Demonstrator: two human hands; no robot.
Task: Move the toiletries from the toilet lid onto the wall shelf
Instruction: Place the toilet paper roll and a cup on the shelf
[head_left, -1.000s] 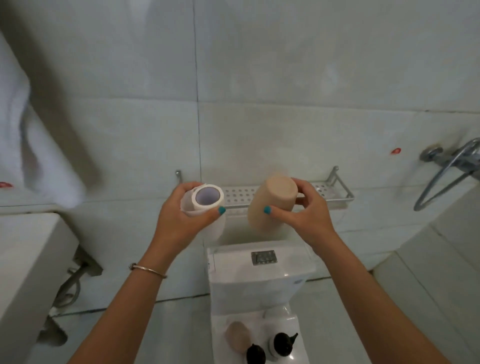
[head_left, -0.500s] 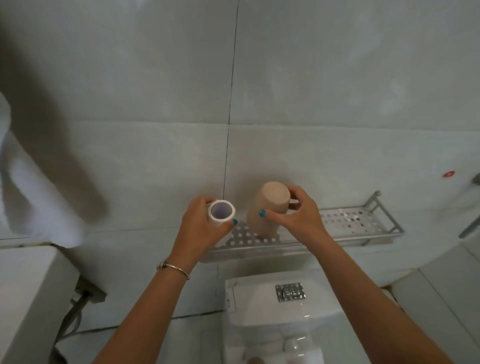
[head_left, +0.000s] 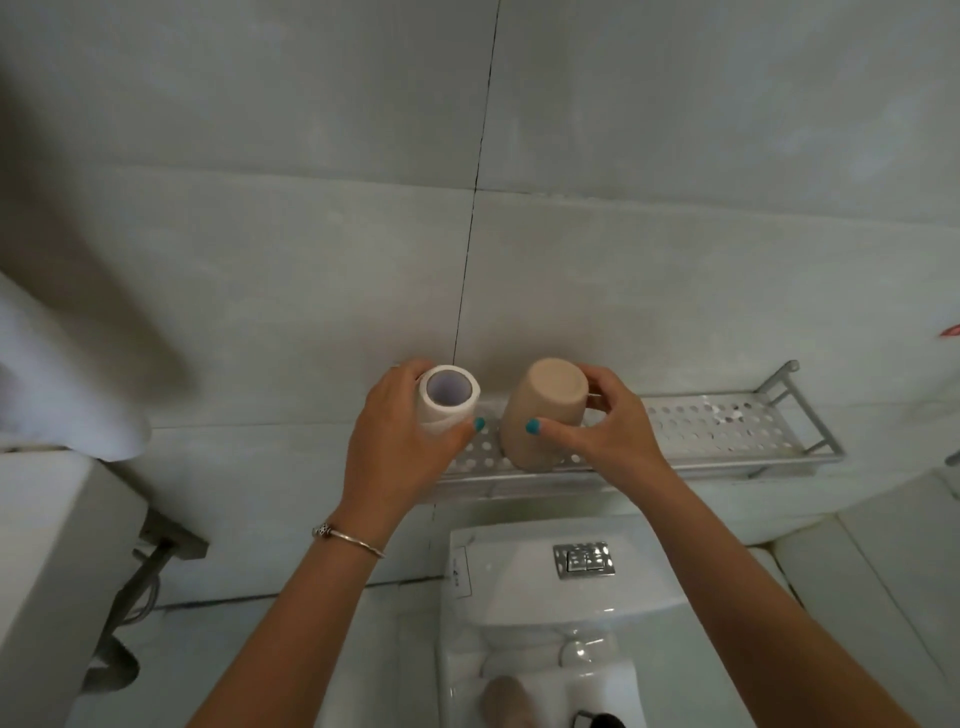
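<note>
My left hand (head_left: 402, 441) grips a white paper roll (head_left: 448, 397) at the left end of the perforated metal wall shelf (head_left: 722, 431). My right hand (head_left: 597, 431) holds an upside-down beige cup (head_left: 543, 410) that stands on the shelf just right of the roll. Roll and cup are close together, a small gap between them. Whether the roll rests on the shelf is hidden by my hand. Below, on the toilet lid (head_left: 462, 680), a second beige cup (head_left: 506, 704) and a dark bottle top (head_left: 605, 721) show at the bottom edge.
The white toilet tank (head_left: 519, 571) with its chrome flush button (head_left: 584, 560) sits under the shelf. A white towel (head_left: 57, 395) hangs at the left above a white basin (head_left: 47, 561). The shelf's right half carries nothing.
Both hands have carried the roll and the cup forward from in front of the shelf onto its left end. The view has tilted up, so less of the toilet lid shows.
</note>
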